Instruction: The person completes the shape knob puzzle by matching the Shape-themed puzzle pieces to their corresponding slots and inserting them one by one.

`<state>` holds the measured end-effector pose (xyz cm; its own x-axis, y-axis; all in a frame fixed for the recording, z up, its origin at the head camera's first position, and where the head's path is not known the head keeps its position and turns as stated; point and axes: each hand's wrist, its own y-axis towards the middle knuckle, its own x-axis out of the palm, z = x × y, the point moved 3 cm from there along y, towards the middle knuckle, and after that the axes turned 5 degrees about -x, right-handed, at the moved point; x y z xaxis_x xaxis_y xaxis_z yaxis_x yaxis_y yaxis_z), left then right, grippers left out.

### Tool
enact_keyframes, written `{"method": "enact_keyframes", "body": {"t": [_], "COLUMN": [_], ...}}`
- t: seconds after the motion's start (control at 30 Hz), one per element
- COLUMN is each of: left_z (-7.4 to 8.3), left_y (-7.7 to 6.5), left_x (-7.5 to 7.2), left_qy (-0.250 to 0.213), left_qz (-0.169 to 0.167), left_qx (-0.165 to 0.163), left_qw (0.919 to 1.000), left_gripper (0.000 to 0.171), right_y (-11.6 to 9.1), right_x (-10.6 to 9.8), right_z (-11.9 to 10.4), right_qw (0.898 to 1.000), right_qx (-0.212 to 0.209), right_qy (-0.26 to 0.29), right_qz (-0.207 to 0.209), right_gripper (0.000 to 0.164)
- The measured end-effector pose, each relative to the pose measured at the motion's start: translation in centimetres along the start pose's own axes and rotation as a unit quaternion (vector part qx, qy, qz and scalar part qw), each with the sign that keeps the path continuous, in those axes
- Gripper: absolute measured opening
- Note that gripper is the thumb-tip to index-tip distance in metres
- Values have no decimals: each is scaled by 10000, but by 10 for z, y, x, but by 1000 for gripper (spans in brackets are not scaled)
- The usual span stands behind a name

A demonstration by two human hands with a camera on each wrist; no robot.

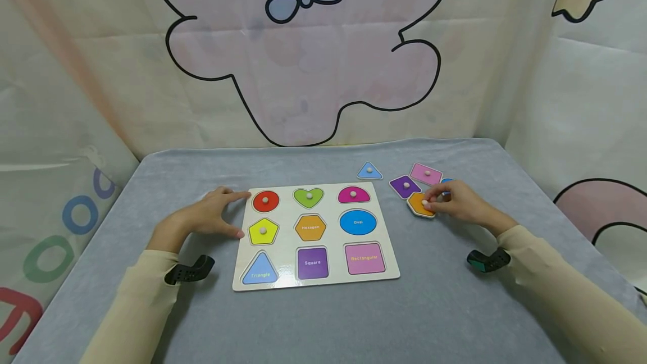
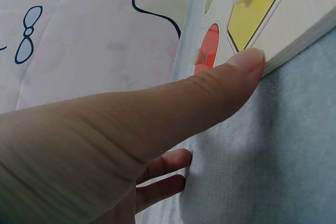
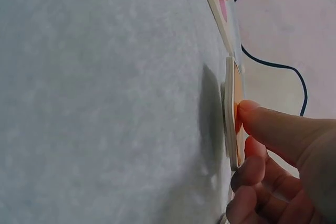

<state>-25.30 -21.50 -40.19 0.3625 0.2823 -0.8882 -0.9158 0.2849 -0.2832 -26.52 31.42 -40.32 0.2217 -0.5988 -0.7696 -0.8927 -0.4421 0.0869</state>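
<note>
A white wooden shape puzzle board (image 1: pixel 323 288) lies on the table. My left hand (image 1: pixel 207 215) is at its left edge, thumb and index finger spread and touching the rim; the left wrist view shows the thumb (image 2: pixel 210 87) on the corner of the edge. My right hand (image 1: pixel 462 204) pinches the orange hexagon piece (image 1: pixel 418 206) by its knob, right of the board. In the right wrist view the hexagon piece (image 3: pixel 230 114) appears edge-on, its knob hidden by the fingers. Red circle, green heart, magenta semicircle and yellow pentagon (image 1: pixel 256 236) knobbed pieces sit in the board.
Loose knobbed pieces lie beyond the hexagon: a purple square (image 1: pixel 404 186), a pink rectangle (image 1: pixel 426 173) and a blue piece (image 1: pixel 447 180) partly hidden by my right hand. A light-blue triangle (image 1: pixel 369 172) lies behind the board. Grey cloth (image 1: pixel 313 330) covers the table.
</note>
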Motion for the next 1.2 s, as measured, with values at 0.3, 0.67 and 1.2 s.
{"method": "enact_keyframes", "body": {"t": [0.3, 0.67, 1.2], "left_z": [0, -1, -1], "left_y": [0, 1, 0], "left_x": [0, 0, 0], "left_qy": [2, -38, -42], "left_qz": [-42, -63, -35], "left_qx": [-96, -25, -7], "left_qw": [9999, 10000, 10000], "left_gripper": [101, 100, 99], "right_y": [6, 19, 35], "right_x": [0, 10, 24], "right_z": [-13, -28, -46], "right_qw": [9997, 9994, 9988], "right_qx": [-90, -242, -275], "right_qy": [-213, -163, -215], "right_qz": [-55, -170, -353], "right_gripper": [13, 10, 14]}}
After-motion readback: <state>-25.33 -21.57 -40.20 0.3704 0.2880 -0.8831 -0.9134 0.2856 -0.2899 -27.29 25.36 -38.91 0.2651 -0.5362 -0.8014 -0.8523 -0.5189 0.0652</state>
